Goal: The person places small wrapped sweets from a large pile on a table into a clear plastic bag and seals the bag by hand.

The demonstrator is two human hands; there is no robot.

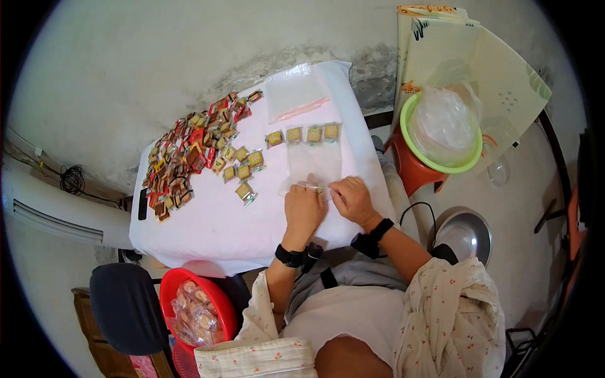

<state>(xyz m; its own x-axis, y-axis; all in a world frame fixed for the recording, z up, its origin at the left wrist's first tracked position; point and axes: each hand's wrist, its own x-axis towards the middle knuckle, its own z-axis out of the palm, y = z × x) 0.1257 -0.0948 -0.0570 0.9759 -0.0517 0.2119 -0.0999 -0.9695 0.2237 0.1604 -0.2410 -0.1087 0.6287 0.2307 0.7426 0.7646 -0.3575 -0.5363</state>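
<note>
A clear plastic bag (314,161) lies on the white-covered table (214,232). My left hand (304,209) is closed at the bag's near end, and my right hand (354,200) pinches the same edge just to its right. Along the bag's far end sits a row of several small yellowish wrapped biscuits (294,134). A loose group of similar biscuits (244,173) is left of my hands. Farther left spreads a heap of red, brown and yellow wrapped snacks (189,154). A stack of clear bags (296,94) with a pink edge lies at the back.
A green basin of plastic bags (444,123) rests on an orange stool (421,179) at right, beside folded mats (479,53). A steel bowl (476,230) is on the floor. A red tub of packets (195,312) and dark chair (126,302) are at lower left. A phone (143,203) lies leftmost.
</note>
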